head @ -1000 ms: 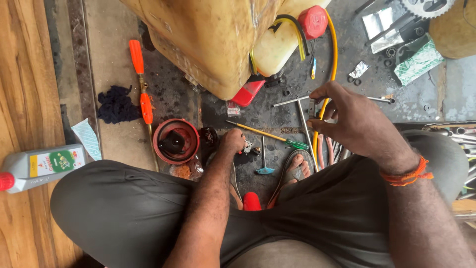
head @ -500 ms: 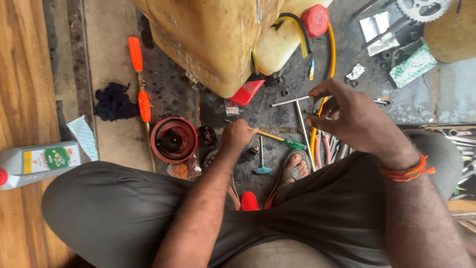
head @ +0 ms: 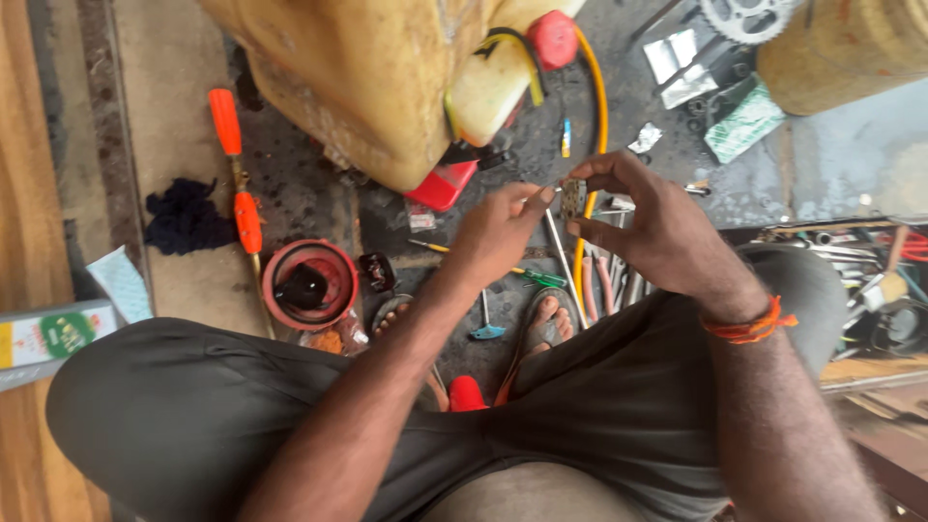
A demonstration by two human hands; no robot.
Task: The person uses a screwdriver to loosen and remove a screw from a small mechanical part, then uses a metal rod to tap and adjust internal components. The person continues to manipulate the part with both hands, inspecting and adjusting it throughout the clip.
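Seated over the floor (head: pixel 319 198), a person is pinching a small metal part (head: pixel 574 197) upright in the closed right hand (head: pixel 650 224), while the left hand (head: pixel 495 232), fingertips together, is meeting the part's left edge, below a yellow can (head: pixel 377 77).

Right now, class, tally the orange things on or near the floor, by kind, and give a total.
Orange-handled screwdrivers: 2
Orange-yellow hose: 1
Orange wrist thread: 1
Total: 4
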